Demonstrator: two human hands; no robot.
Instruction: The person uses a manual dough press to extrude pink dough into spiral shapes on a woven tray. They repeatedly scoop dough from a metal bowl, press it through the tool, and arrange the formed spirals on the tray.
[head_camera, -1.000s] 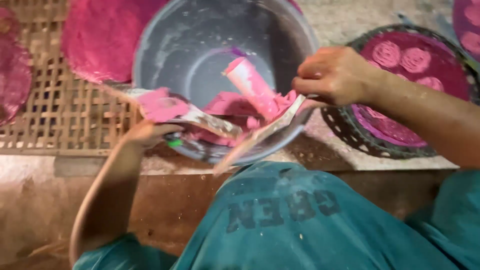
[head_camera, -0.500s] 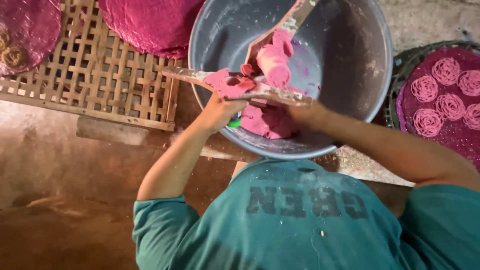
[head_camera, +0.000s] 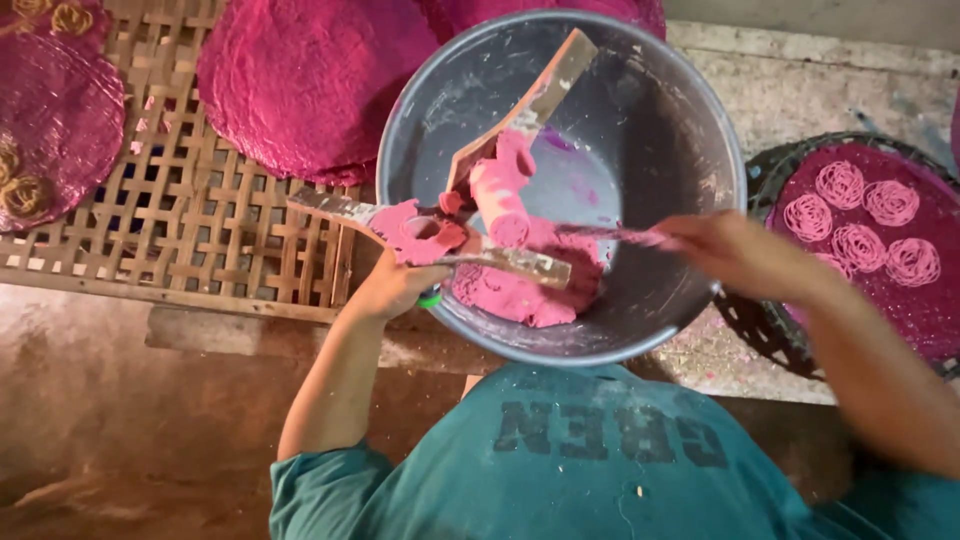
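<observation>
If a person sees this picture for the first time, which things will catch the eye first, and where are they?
The big grey basin in the centre holds bright pink dough. The left hand grips a dough-smeared wooden press at the basin's near rim; the right hand reaches in from the right, pulling a thin pink strand. On the left a woven bamboo mat carries round pink sheets; at right, a dark tray carries pink noodle coils.

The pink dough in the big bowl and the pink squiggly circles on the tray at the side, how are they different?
The dough in the grey bowl is one thick, smooth lump; the squiggly circles are thin strands coiled into small separate spirals. The dough is heaped against the bowl's wall by the left hand; the circles lie flat, spread over a pink-covered round tray. Both share the same bright pink colour.
</observation>
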